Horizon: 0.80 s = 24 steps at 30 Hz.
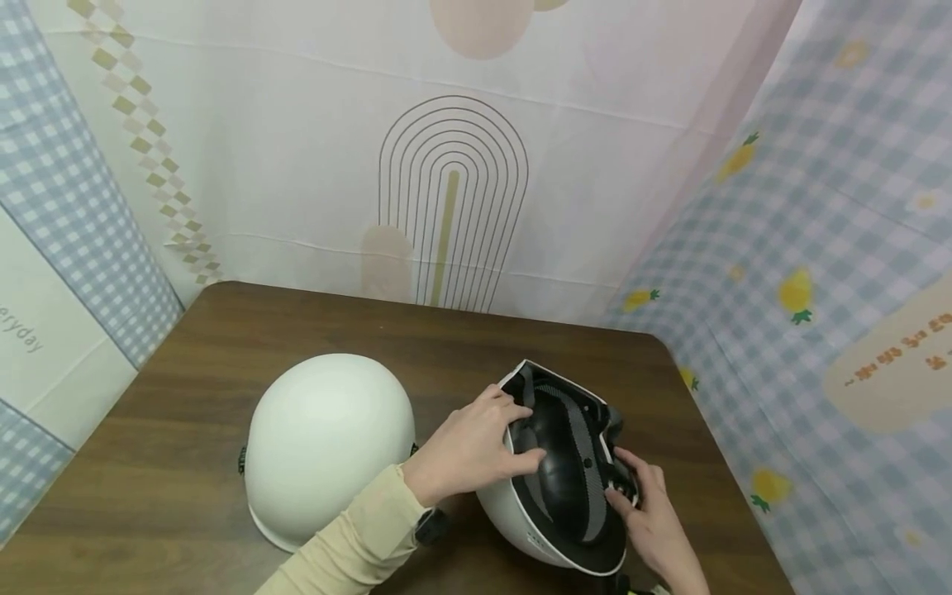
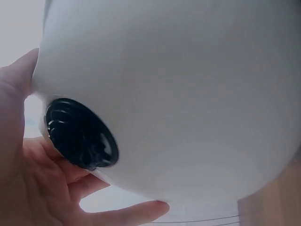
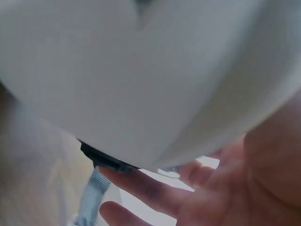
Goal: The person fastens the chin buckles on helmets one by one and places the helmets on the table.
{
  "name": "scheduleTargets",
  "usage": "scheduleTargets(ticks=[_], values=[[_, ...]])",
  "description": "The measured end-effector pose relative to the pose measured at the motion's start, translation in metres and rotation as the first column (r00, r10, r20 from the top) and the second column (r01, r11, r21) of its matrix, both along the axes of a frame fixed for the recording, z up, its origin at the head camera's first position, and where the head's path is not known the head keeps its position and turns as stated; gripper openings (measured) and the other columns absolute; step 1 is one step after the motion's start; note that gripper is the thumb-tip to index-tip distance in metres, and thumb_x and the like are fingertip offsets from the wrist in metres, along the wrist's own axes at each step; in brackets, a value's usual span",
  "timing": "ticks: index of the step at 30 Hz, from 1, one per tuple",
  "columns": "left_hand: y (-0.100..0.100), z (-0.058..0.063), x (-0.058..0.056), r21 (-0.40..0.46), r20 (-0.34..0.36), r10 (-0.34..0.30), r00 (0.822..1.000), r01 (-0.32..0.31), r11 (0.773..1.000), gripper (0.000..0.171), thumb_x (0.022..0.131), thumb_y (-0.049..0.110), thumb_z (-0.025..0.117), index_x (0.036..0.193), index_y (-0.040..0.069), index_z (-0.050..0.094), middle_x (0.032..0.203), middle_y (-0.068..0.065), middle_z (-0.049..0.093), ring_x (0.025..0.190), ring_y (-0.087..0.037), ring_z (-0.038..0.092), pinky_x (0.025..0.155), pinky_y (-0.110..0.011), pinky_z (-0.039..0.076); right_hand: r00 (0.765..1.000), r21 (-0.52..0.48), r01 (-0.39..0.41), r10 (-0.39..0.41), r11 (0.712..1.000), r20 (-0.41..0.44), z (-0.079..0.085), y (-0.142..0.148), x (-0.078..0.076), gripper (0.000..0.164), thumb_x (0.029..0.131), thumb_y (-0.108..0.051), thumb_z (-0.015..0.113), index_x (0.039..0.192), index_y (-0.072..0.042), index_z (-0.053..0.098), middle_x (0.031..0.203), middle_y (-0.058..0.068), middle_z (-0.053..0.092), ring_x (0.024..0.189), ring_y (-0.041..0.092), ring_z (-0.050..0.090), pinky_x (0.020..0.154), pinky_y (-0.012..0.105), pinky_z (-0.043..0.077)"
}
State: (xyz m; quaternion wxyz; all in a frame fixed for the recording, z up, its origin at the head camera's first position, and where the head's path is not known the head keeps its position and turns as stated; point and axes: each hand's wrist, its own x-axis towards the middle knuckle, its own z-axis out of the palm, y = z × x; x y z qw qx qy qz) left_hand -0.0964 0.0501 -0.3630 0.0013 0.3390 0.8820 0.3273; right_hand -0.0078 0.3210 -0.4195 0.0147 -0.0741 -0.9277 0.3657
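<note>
A white helmet [image 1: 513, 521] lies tipped over on the right of the table, its opening facing up and showing a black padded lining [image 1: 561, 463]. My left hand [image 1: 476, 446] grips its left rim, thumb reaching over the opening. On the opposite side my right hand [image 1: 654, 521] holds the rim, thumb on the inner edge and fingers outside. In the left wrist view a round black ridged fitting [image 2: 82, 134] sits on the shell near that hand. A grey strap [image 3: 94, 197] hangs by a dark clip [image 3: 106, 159] beside the right fingers in the right wrist view.
A second white helmet [image 1: 330, 446] stands dome up to the left, close to my left forearm. Both helmets are on a brown wooden table [image 1: 134, 479]. A patterned white cloth [image 1: 297, 165] hangs behind it, with a blue checked cloth [image 1: 744, 330] along the right.
</note>
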Motion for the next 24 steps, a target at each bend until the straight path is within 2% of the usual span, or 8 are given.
scheduleTargets(ticks=[4, 10, 17, 21, 24], values=[[-0.001, -0.010, -0.002, 0.002, 0.045, 0.017, 0.999, -0.018, 1.000, 0.054, 0.084, 0.048, 0.066, 0.123, 0.011, 0.067, 0.120, 0.001, 0.063, 0.109, -0.010, 0.050, 0.076, -0.032, 0.053, 1.000, -0.015, 0.009, -0.010, 1.000, -0.011, 0.008, 0.002, 0.001, 0.054, 0.095, -0.005, 0.060, 0.145, -0.004, 0.037, 0.125, 0.021, 0.033, 0.114, 0.034, 0.041, 0.095, 0.048, 0.033], [-0.003, -0.023, -0.003, 0.007, 0.107, 0.036, 0.994, -0.037, 0.999, 0.051, 0.085, 0.045, 0.070, 0.123, 0.011, 0.067, 0.118, 0.000, 0.061, 0.101, -0.011, 0.052, 0.072, -0.028, 0.051, 1.000, -0.016, -0.009, 0.009, 1.000, 0.015, 0.018, 0.005, 0.001, 0.055, 0.099, -0.011, 0.057, 0.147, -0.004, 0.032, 0.129, 0.024, 0.027, 0.116, 0.039, 0.040, 0.093, 0.055, 0.035], [-0.002, -0.026, 0.000, -0.007, 0.096, 0.046, 0.994, -0.046, 0.999, 0.050, 0.085, 0.044, 0.071, 0.122, 0.011, 0.068, 0.118, 0.001, 0.063, 0.101, -0.011, 0.051, 0.062, -0.028, 0.049, 1.000, 0.002, -0.016, 0.016, 1.000, -0.010, 0.020, 0.003, 0.002, 0.059, 0.096, -0.005, 0.058, 0.149, -0.004, 0.030, 0.129, 0.023, 0.028, 0.113, 0.036, 0.038, 0.093, 0.054, 0.034], [0.001, -0.027, 0.002, -0.017, 0.085, 0.043, 0.995, -0.042, 0.999, 0.049, 0.086, 0.042, 0.071, 0.123, 0.010, 0.067, 0.116, 0.001, 0.064, 0.099, -0.011, 0.047, 0.050, -0.023, 0.044, 1.000, 0.002, 0.015, -0.015, 1.000, -0.019, 0.020, -0.003, 0.000, 0.065, 0.092, 0.003, 0.056, 0.150, -0.004, 0.028, 0.128, 0.022, 0.028, 0.112, 0.036, 0.039, 0.094, 0.054, 0.033], [0.002, -0.027, 0.003, -0.018, 0.059, 0.041, 0.997, -0.040, 0.999, 0.044, 0.087, 0.034, 0.072, 0.123, 0.009, 0.067, 0.115, -0.001, 0.065, 0.096, -0.012, 0.045, 0.047, -0.021, 0.042, 0.998, -0.006, 0.057, -0.057, 0.998, -0.005, 0.022, -0.009, 0.000, 0.059, 0.091, 0.005, 0.054, 0.147, -0.002, 0.034, 0.129, 0.023, 0.026, 0.113, 0.039, 0.038, 0.096, 0.054, 0.032]])
